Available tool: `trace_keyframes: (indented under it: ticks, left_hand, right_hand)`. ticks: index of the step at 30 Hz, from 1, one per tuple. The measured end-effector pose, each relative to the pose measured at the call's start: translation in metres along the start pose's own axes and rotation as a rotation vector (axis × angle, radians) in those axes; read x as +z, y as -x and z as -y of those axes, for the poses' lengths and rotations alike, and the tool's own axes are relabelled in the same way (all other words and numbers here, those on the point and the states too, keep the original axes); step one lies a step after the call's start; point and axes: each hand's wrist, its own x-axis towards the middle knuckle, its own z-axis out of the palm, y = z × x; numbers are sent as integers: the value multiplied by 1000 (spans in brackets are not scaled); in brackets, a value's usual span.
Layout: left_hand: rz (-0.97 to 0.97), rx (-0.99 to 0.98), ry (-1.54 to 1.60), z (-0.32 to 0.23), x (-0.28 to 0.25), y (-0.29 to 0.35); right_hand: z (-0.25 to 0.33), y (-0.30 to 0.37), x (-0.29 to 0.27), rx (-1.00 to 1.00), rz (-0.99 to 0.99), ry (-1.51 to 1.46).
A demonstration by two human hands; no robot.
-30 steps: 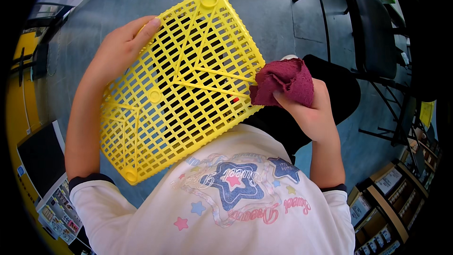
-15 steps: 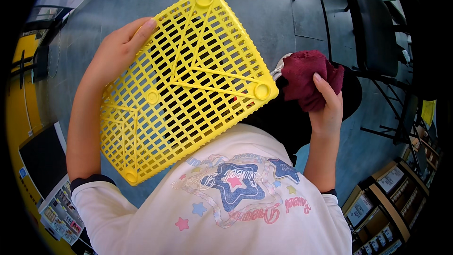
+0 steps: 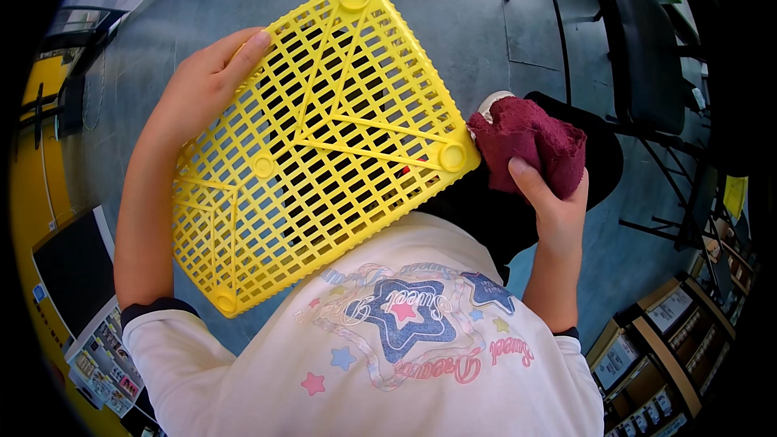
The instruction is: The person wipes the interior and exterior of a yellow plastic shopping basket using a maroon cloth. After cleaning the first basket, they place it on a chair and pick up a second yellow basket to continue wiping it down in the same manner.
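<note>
A yellow plastic basket (image 3: 263, 166) with a grid of slots is held tilted in front of my body, its flat base with round feet facing me. My left hand (image 3: 206, 85) grips its upper left edge, thumb on the base and the other fingers hidden behind. On the right, my right hand (image 3: 554, 202) clutches a bunched maroon cloth (image 3: 530, 142), the thumb pressed on its near side. The cloth's left edge is at the basket's right corner; whether they touch I cannot tell.
A black chair (image 3: 639, 48) stands on the grey tiled floor (image 3: 453, 24) at the upper right. Shelves with boxes (image 3: 647, 356) fill the lower right. At the left are a dark panel (image 3: 73, 271) and a yellow wall (image 3: 32, 186). A white shoe (image 3: 494, 101) shows behind the cloth.
My right hand has shifted slightly left and turned, bringing the cloth closer to the basket's right corner. My left hand and the basket have hardly moved.
</note>
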Motion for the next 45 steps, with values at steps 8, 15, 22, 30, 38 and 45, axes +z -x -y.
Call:
trace_keyframes:
  ticks: [8,15,22,30,38,45]
  left_hand:
    - [1,10,-26,-4,-1,1]
    - [2,24,-56,-2,-2,1]
    - [8,55,-48,3,0,-2]
    - [6,60,-103,5,-2,-2]
    - [5,44,-109,6,-2,-3]
    - [7,36,-114,9,-1,-3]
  right_hand:
    - [10,5,18,-346,269,760]
    - [24,7,31,134,285,339]
    - [24,-7,20,11,445,551]
    - [45,-2,39,-549,598,1551]
    - [28,13,42,-606,476,1495]
    - [18,10,37,-410,397,1065]
